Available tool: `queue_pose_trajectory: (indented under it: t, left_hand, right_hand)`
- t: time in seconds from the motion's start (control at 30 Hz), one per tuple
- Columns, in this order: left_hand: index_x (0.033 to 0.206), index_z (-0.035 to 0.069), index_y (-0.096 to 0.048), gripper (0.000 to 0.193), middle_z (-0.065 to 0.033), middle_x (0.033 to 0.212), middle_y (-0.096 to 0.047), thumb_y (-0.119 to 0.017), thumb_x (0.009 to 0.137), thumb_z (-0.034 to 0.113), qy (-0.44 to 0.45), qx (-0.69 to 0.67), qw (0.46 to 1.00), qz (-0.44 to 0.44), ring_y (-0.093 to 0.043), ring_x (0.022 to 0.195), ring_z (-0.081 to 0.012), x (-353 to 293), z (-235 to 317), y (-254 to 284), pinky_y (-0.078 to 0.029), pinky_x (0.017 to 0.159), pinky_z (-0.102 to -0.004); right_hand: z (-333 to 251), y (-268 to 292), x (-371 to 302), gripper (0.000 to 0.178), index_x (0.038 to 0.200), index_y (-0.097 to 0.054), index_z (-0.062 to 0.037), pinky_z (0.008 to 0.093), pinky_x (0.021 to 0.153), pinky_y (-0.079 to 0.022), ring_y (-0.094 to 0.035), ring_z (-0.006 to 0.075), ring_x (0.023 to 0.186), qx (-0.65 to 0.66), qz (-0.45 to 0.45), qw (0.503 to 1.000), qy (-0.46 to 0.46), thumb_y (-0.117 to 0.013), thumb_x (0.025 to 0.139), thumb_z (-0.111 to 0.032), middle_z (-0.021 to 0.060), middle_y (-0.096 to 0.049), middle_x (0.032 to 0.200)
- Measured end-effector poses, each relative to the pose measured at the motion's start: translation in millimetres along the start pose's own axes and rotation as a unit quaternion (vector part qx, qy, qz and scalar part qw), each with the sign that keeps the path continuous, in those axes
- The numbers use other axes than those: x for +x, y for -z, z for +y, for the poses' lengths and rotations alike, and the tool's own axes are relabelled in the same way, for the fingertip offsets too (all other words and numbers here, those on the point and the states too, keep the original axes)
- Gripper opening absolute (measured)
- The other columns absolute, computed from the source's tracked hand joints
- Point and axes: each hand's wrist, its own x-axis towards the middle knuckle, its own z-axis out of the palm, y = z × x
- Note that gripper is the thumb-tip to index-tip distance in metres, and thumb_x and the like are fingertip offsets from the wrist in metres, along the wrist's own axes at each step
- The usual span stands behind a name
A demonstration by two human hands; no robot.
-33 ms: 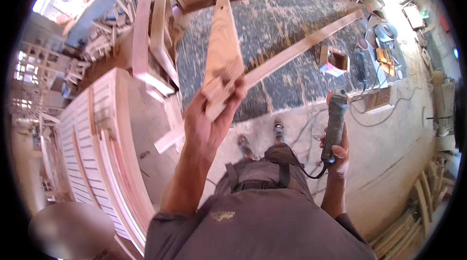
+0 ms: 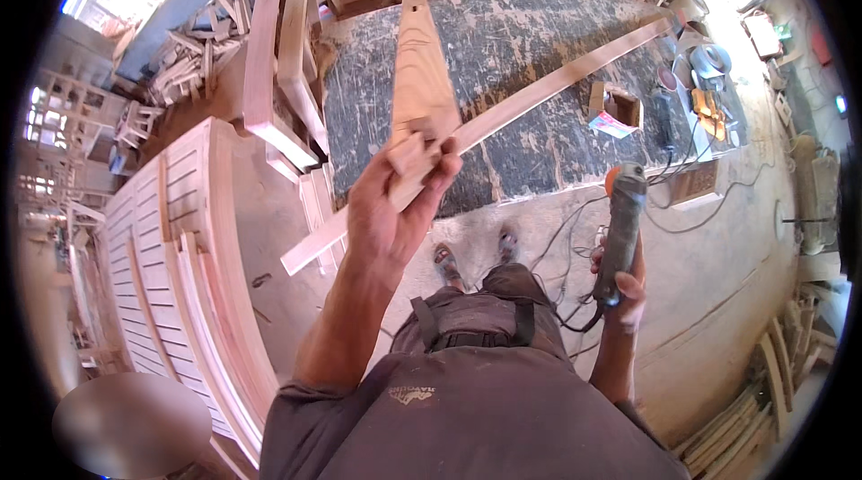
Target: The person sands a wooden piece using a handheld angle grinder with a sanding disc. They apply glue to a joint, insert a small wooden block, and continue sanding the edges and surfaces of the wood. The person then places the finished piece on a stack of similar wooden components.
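Note:
My left hand (image 2: 388, 215) is closed around the near end of a tapered wooden piece (image 2: 422, 76). Its narrow end, with a small hole, points away from me over the dark worktable (image 2: 359, 58). A long wooden strip (image 2: 561, 80) lies slantwise across the table and passes behind this hand, its near end jutting past the table edge. On the right, my right hand (image 2: 631, 287) grips an angle grinder (image 2: 621, 233) by its body, head upward. Part of an orange disc (image 2: 612, 181) shows at the head, and a black cord leaves the lower end.
On the table's right stand a small open box (image 2: 615, 112), a roll of tape (image 2: 710, 60) and orange pieces (image 2: 709, 114). Wooden frames (image 2: 269, 58) stand at left, near a slatted panel (image 2: 148, 255). Cords (image 2: 566, 237) run over the floor; timber lengths (image 2: 741, 435) lie lower right.
My left hand and the tapered piece have shifted slightly to the right. The grinder has turned a little, so more of its orange disc shows. Both grips stay the same.

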Motion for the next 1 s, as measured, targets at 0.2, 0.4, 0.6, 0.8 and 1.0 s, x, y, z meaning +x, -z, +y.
queue_pose_trajectory:
  t: [0.2, 0.4, 0.6, 0.8, 1.0]
  left_hand:
    - [0.135, -0.01, -0.05, 0.039, -0.0234, 0.118, -0.06, -0.039, 0.111, 0.019, 0.003, 0.025, 0.999, 0.038, -0.063, 0.096, -0.0289, -37, -54, 46, -0.057, 0.089, -0.0356]
    - [0.148, 0.007, -0.043, 0.042, -0.0092, 0.12, -0.063, -0.05, 0.11, 0.023, 0.041, 0.124, 0.991, 0.013, -0.064, 0.098, -0.0213, -96, -107, 117, -0.053, 0.088, -0.0333]
    - [0.159, 0.008, -0.033, 0.055, -0.0132, 0.13, -0.062, -0.052, 0.108, 0.02, 0.071, 0.093, 0.993, 0.003, -0.066, 0.106, -0.0261, -200, -174, 186, -0.052, 0.092, -0.0398]
    - [0.151, 0.001, -0.042, 0.05, -0.0206, 0.135, -0.061, -0.048, 0.108, 0.026, 0.138, 0.076, 0.978, 0.136, -0.065, 0.115, -0.0367, -260, -241, 276, -0.055, 0.094, -0.0481]
    - [0.145, -0.001, -0.05, 0.042, -0.0205, 0.13, -0.066, -0.045, 0.11, 0.022, 0.144, 0.119, 0.973, 0.137, -0.069, 0.108, -0.0352, -254, -253, 349, -0.059, 0.091, -0.0427]
  right_hand:
    - [2, 19, -81, 0.092, 0.137, -0.05, 0.0126, 0.0445, 0.097, -0.054, -0.068, 0.036, 0.107, 0.098, -0.063, 0.993, -0.024, -0.076, 0.056, -0.022, 0.0239, -0.063, 0.125]
    - [27, 39, -125, 0.088, 0.128, -0.055, 0.0148, 0.0394, 0.09, -0.056, -0.069, 0.0352, 0.096, 0.174, -0.051, 0.98, -0.086, -0.072, 0.049, -0.02, 0.0251, -0.068, 0.109]
    - [24, 89, -178, 0.085, 0.124, -0.057, 0.0146, 0.0386, 0.087, -0.056, -0.069, 0.0346, 0.09, 0.175, -0.046, 0.975, -0.129, -0.066, 0.046, -0.019, 0.0237, -0.07, 0.101]
    - [25, 136, -217, 0.081, 0.125, -0.056, 0.0127, 0.0393, 0.083, -0.057, -0.07, 0.0342, 0.092, 0.122, -0.05, 0.976, -0.175, -0.073, 0.053, -0.019, 0.0217, -0.069, 0.105]
    - [37, 144, -237, 0.079, 0.121, -0.059, 0.0077, 0.0389, 0.082, -0.057, -0.067, 0.0298, 0.085, 0.068, -0.002, 0.966, -0.251, -0.071, 0.048, -0.021, 0.0189, -0.067, 0.101]
